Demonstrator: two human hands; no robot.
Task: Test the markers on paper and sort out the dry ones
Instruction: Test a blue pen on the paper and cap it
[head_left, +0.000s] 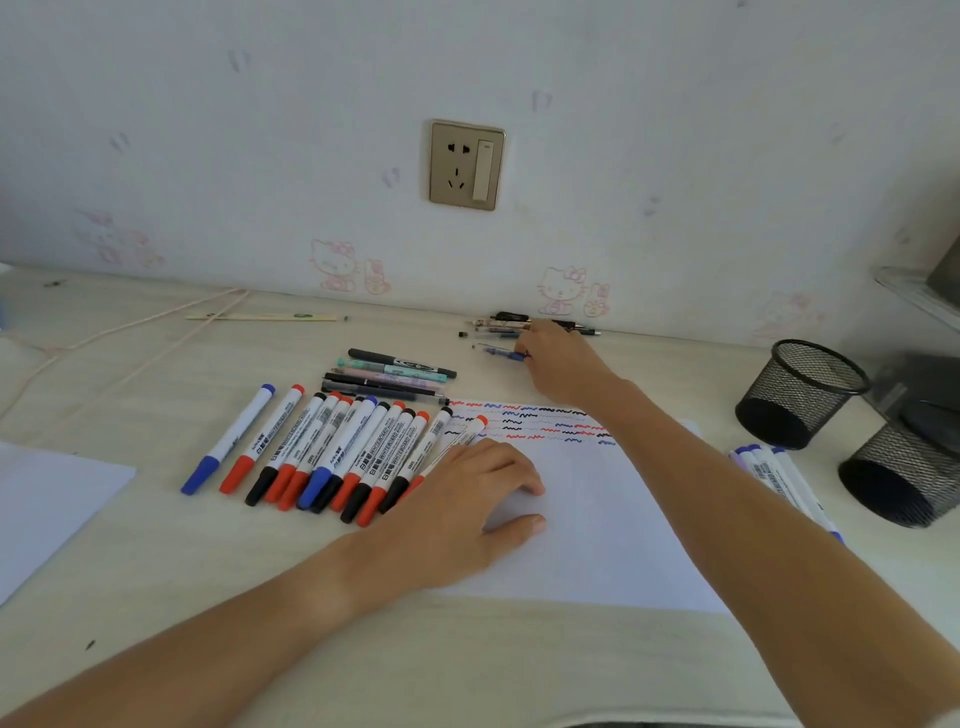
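A white test sheet (587, 525) lies in front of me, with red, blue and black squiggles along its far edge. My left hand (462, 499) rests flat on the sheet's left part, fingers relaxed. Left of it lies a row of several whiteboard markers (332, 452) with blue, red and black caps. Beyond them sits a small bunch of thinner pens (395, 376). My right hand (561, 358) reaches to the far group of pens (498, 327) by the wall and touches a blue pen (501, 354) there; its fingertips are hidden. More blue-capped markers (774, 478) lie right of the sheet.
Two black mesh pen cups (800, 389) (904, 473) lie on their sides at the right. A second white sheet (47, 499) is at the left edge. A cord (130, 332) and wrapped chopsticks (265, 316) lie at the back left near the wall.
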